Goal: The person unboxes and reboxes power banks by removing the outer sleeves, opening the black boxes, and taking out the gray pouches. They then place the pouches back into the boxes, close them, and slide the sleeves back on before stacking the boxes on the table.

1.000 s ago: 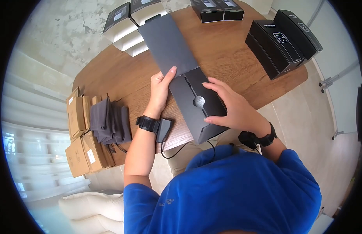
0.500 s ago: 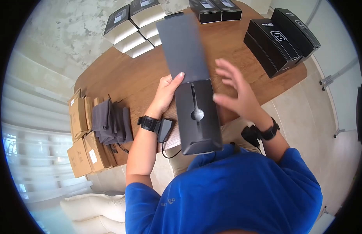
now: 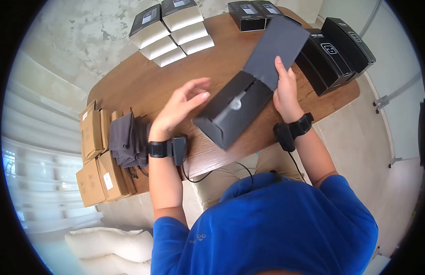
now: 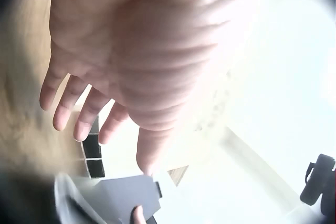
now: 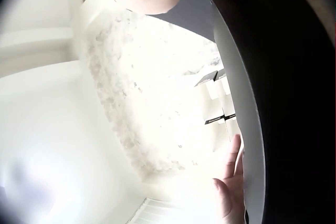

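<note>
A long black box (image 3: 249,98) with its grey-black lid (image 3: 276,48) swung up is held tilted over the table. My right hand (image 3: 287,89) grips it near the lid hinge, thumb against the lid's inner face. A round pale spot (image 3: 235,103) shows at the cutout in the two inner flaps, which lie folded in. To the left of the box, apart from it, my left hand (image 3: 182,103) is raised with relaxed fingers and holds nothing. In the left wrist view its fingers (image 4: 89,111) are spread and bare. The box's dark side (image 5: 294,87) fills the right wrist view.
White-sided boxes (image 3: 176,41) stand stacked at the back left of the wooden table (image 3: 130,87). Black boxes (image 3: 329,59) stand at the right, others (image 3: 249,23) at the back. Brown cartons (image 3: 102,160) and folded grey pouches (image 3: 128,140) sit at the left edge.
The box has turned, its lid end swinging right and its near end left. My left hand has let go and moved left; my right hand, free half a second ago, now grips the box.
</note>
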{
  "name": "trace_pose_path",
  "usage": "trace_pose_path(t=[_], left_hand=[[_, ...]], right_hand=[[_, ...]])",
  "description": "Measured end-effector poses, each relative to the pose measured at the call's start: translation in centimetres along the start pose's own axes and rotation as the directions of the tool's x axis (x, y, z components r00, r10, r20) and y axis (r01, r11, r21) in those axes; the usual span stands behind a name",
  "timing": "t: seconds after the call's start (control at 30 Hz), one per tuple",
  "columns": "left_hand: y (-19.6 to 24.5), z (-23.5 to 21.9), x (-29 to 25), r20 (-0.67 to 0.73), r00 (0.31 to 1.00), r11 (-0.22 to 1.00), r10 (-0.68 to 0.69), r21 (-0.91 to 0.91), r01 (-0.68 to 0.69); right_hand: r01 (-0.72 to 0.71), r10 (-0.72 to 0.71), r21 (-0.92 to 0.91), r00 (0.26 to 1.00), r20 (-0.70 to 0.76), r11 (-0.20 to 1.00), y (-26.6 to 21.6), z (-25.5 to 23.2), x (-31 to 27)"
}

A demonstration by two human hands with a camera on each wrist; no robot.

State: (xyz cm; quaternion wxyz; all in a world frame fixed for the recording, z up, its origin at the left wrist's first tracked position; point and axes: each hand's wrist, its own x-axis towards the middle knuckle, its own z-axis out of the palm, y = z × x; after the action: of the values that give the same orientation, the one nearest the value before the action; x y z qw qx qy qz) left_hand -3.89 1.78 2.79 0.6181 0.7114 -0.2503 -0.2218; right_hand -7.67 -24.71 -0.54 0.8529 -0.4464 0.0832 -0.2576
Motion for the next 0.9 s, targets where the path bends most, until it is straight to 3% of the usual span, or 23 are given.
trace_pose_path(t=[0.17, 0.23, 0.37, 0.5, 0.6, 0.67, 0.7, 0.77, 0.8, 0.83, 0.9], left_hand=[[0.2, -0.2, -0.3, -0.049, 0.998, 0.966, 0.049, 0.257, -0.035], [0.6, 0.6, -0.1, -0.037, 0.988, 0.854, 0.150, 0.509, -0.110], [1.7, 1.2, -0.3, -0.094, 0.972, 0.811, 0.213, 0.572, -0.123], [1.4, 0.6, -0.3, -0.060, 0.971, 0.810, 0.231, 0.564, -0.158], [1.1, 0.0, -0.3, -0.014, 0.973, 0.806, 0.230, 0.563, -0.183], [0.6, -1.1, -0.1, -0.136, 0.990, 0.885, -0.027, 0.458, 0.087], [0.1, -1.5, 0.0, -0.137, 0.990, 0.885, -0.030, 0.457, 0.090], [-1.3, -2.2, 0.2, -0.233, 0.973, 0.998, -0.004, 0.064, 0.019], [-1.6, -2.2, 0.4, -0.258, 0.966, 1.000, 0.014, -0.021, -0.020], [-1.7, -2.3, 0.4, -0.262, 0.965, 1.000, 0.010, -0.020, -0.015], [-1.9, -2.6, 0.4, -0.202, 0.979, 0.999, -0.011, -0.043, 0.003]], right_hand=[[0.053, -0.054, -0.006, 0.997, -0.054, 0.999, 1.0, -0.3, -0.5], [0.056, -0.058, -0.047, 0.997, -0.042, 0.997, 1.2, -0.4, -0.9], [0.013, -0.018, -0.096, 0.998, -0.055, 0.995, 0.7, -0.6, -2.1], [-0.036, 0.030, -0.230, 0.999, -0.031, 0.973, -0.2, -1.1, -3.8], [-0.067, 0.059, -0.213, 0.997, -0.046, 0.975, -0.4, -1.1, -5.2], [-0.111, 0.110, -0.204, 0.994, -0.019, 0.973, -0.6, -1.5, -5.9], [-0.153, 0.157, -0.196, 0.988, 0.006, 0.969, -0.7, -1.7, -6.2], [-0.198, 0.203, -0.150, 0.979, 0.018, 0.969, -1.0, -1.8, -7.1], [-0.242, 0.246, -0.103, 0.969, 0.032, 0.965, -1.2, -1.7, -7.5], [-0.247, 0.251, -0.102, 0.967, 0.034, 0.964, -1.5, -2.0, -7.9], [-0.493, 0.494, -0.058, 0.869, 0.018, 0.868, -2.6, -3.2, -8.1]])
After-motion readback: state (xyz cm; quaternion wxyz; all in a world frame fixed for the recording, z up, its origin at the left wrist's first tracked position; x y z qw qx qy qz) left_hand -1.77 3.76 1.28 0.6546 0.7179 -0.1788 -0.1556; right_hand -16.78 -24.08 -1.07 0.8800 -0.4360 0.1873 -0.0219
